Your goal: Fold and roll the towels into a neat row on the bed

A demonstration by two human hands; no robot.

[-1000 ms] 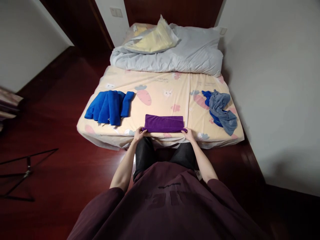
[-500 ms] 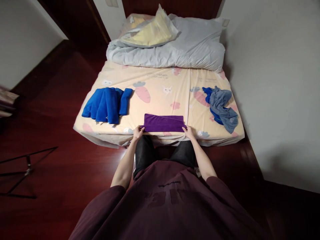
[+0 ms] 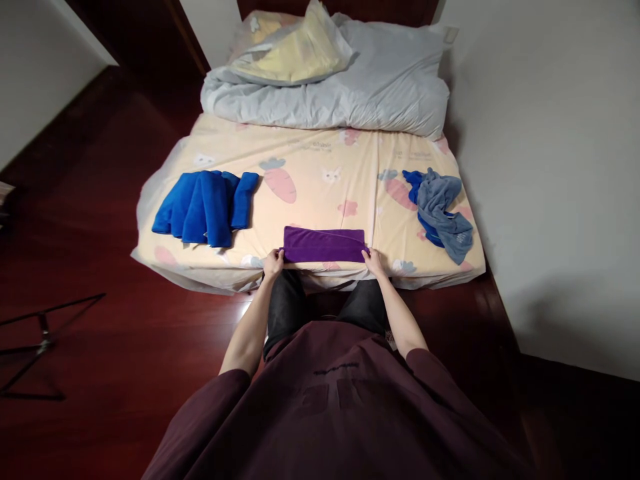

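A purple towel (image 3: 324,245), folded into a long flat strip, lies at the front edge of the bed. My left hand (image 3: 273,263) pinches its left end, fingers closed on the near corner. At the opposite end, my right hand (image 3: 373,261) grips the near right corner the same way. Off to the left, several folded blue towels (image 3: 207,210) rest in an overlapping row. To the right is a crumpled heap with a grey-blue cloth (image 3: 440,203) on top of a blue cloth (image 3: 431,230).
The bed (image 3: 310,160) has a carrot-patterned sheet. A rolled pale grey quilt (image 3: 390,100) and a yellow pillow (image 3: 305,53) in a clear cover lie at its head. Black tripod legs (image 3: 44,327) stand on the floor at left. A wall (image 3: 550,167) runs along the right.
The near folded edge of the purple towel now lies flatter, with both hands still at its ends. The view has shifted slightly.
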